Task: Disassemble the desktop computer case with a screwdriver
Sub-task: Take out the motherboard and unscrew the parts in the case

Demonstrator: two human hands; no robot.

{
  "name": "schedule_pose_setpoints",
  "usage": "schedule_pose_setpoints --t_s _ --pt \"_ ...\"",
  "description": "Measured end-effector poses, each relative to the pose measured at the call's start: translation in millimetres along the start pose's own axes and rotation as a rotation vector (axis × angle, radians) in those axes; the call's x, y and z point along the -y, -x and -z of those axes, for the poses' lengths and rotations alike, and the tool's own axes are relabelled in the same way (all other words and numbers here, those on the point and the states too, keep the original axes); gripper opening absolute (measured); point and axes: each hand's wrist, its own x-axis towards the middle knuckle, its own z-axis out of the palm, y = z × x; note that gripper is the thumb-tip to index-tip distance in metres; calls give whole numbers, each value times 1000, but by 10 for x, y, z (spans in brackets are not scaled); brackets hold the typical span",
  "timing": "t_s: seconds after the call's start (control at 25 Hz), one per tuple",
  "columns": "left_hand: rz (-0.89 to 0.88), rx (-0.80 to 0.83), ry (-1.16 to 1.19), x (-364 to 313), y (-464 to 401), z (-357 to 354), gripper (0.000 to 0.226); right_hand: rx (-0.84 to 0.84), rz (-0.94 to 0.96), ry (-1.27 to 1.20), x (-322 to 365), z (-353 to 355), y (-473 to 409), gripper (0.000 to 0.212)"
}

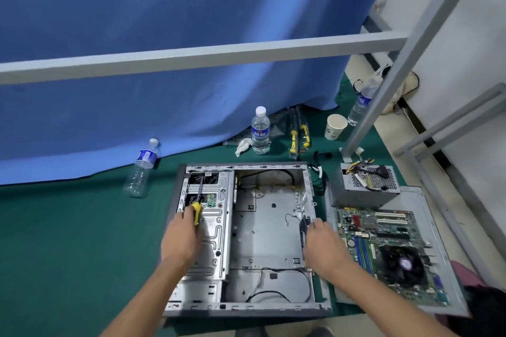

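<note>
An open desktop computer case (262,227) lies on its side on the green mat, its inside mostly stripped. My left hand (179,238) grips a yellow-handled screwdriver (196,212) whose shaft points up into the drive cage (208,200) at the case's left. My right hand (324,247) rests on the case's right wall, with the fingers curled over its rim around a dark part there.
A motherboard (383,243) lies on a removed side panel (427,227) to the right, with a power supply (364,186) behind it. Water bottles (260,131) (141,169), a paper cup (335,126), spare screwdrivers (299,135) and a grey metal frame (191,56) stand beyond.
</note>
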Motion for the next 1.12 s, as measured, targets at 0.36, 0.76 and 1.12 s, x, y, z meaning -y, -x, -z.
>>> schedule_pose_setpoints --t_s 0.36,0.76,1.12 --pt "235 494 1275 -548 -78 344 33 158 82 -782 811 443 203 69" --pt "57 798 1219 -827 -77 437 25 -180 73 -790 1114 521 41 51" --pt "-295 304 302 -252 -453 346 28 -151 -96 -1089 880 681 -82 13"
